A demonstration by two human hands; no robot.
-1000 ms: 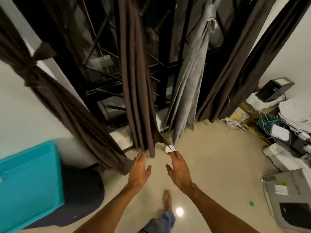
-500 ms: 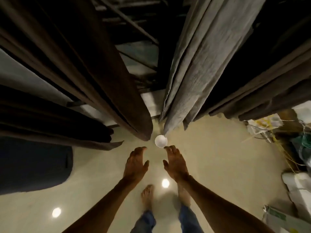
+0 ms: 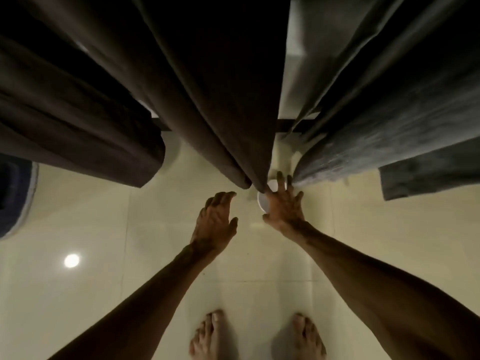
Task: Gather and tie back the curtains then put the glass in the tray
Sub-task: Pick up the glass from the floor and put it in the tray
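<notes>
Nearest you, your bare feet (image 3: 257, 336) stand on the pale floor (image 3: 363, 242), with both arms stretched out ahead of them.

Your left hand (image 3: 217, 222) hangs above the floor with its fingers loosely curled. It holds nothing, and it sits just to the left of your right thumb.

Your right hand (image 3: 284, 207) is spread wide, with the fingers (image 3: 280, 179) straight and fanned over the glass (image 3: 261, 203). The glass stands on the floor under that palm, and only its white rim shows beside the thumb and past the index finger. Nothing is curled round it yet. Whether skin touches it, I cannot tell.

Just beyond your fingertips the hem of the brown curtain (image 3: 220, 113) brushes the index side. The grey curtain (image 3: 363, 141) hangs close past the little finger.

By my reading you are on the glass step, at the moment of taking hold. Next, close your fingers and thumb round the rim or wall. Lift straight up so that neither hem catches or tips it. The tray is out of sight, so you will need to turn and find it before setting the glass down.
</notes>
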